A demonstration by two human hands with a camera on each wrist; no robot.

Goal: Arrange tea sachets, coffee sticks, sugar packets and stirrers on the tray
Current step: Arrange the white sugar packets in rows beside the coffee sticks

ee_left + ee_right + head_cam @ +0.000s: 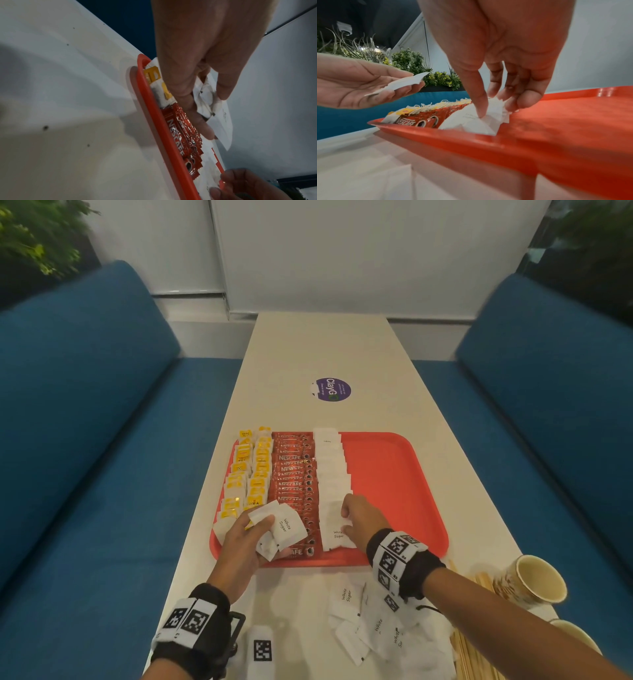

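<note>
A red tray (394, 467) lies on the white table. On it run two columns of yellow tea sachets (246, 474), a column of red coffee sticks (293, 474) and a column of white sugar packets (330, 470). My left hand (253, 529) hovers over the tray's near left part and holds a small stack of white sugar packets (281, 529) between thumb and fingers, also seen in the left wrist view (214, 108). My right hand (346, 518) is down on the near end of the sugar column, its thumb and fingers pinching a packet (481, 119) there.
Loose sugar packets (370, 625) lie on the table in front of the tray. Wooden stirrers (476, 645) and paper cups (534, 580) sit at the near right. The tray's right half (387, 474) is bare. Blue sofas (85, 440) flank the table.
</note>
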